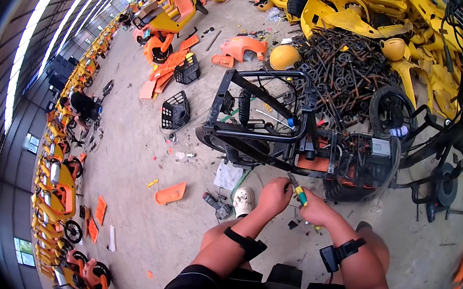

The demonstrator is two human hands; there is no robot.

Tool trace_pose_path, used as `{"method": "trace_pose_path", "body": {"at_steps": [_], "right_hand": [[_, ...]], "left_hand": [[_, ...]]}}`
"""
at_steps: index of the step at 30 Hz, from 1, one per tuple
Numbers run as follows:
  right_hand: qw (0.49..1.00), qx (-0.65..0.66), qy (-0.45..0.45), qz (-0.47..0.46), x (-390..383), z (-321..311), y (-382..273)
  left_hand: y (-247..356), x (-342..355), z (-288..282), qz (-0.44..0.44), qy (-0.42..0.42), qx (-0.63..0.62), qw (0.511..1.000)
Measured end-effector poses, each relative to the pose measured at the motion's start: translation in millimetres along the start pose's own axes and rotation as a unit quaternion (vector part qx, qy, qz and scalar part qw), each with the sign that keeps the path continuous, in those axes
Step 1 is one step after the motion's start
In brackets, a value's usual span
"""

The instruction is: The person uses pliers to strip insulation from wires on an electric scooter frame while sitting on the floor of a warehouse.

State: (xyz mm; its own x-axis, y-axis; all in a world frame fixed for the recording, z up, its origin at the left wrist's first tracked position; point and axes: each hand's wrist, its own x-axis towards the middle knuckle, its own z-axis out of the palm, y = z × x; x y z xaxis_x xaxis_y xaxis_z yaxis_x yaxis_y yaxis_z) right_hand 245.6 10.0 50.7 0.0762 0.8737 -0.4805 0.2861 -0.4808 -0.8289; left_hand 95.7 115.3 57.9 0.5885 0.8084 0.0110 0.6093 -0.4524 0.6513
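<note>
My right hand [318, 210] is closed around a hand tool with a green-and-yellow handle [300, 196]. Its narrow end points up and left, toward the motorbike frame; its exact kind is hard to make out. Just left of it, my left hand [275, 196] has its fingers curled closed, and whatever they hold is hidden. Both hands are low at the near side of a stripped black scooter frame [254, 142], which has its wheels, cables and a battery-like box [380, 147] on it. A cordless drill [217, 206] lies on the floor by my left shoe.
A heap of dark metal parts [342, 71] lies beyond the frame, with yellow body panels [365, 23] behind it. Black baskets [176, 111] and orange panels [171, 193] lie to the left. Another person [82, 107] crouches near the row of yellow scooters [58, 187].
</note>
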Motion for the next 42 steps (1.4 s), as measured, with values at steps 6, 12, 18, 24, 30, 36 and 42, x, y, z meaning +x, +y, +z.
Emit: {"method": "trace_pose_path", "body": {"at_steps": [6,12,18,24,30,36,42], "right_hand": [[1.0,-0.002,-0.02,-0.009,-7,-3,-7],[1.0,-0.016,0.001,-0.009,-6,4,-12],[0.999,-0.028,0.036,0.008,-11,4,-18],[0.997,-0.035,0.067,0.0,-24,-2,-32],[0.998,-0.024,0.061,0.013,-20,-1,-28],[0.997,-0.051,0.059,0.017,-10,1,-26],[0.996,-0.068,0.059,0.023,-5,2,-22]], "left_hand": [[-2,-6,2,0.015,0.024,-0.019,0.999],[-1,-10,-3,0.002,0.041,-0.025,0.999],[8,-8,-6,-0.008,0.053,-0.05,0.997],[8,-5,-8,0.045,0.068,-0.043,0.996],[8,-1,-7,0.0,0.026,-0.021,0.999],[3,7,-8,-0.046,-0.011,-0.028,0.998],[-4,18,-10,-0.083,-0.1,0.014,0.991]]}}
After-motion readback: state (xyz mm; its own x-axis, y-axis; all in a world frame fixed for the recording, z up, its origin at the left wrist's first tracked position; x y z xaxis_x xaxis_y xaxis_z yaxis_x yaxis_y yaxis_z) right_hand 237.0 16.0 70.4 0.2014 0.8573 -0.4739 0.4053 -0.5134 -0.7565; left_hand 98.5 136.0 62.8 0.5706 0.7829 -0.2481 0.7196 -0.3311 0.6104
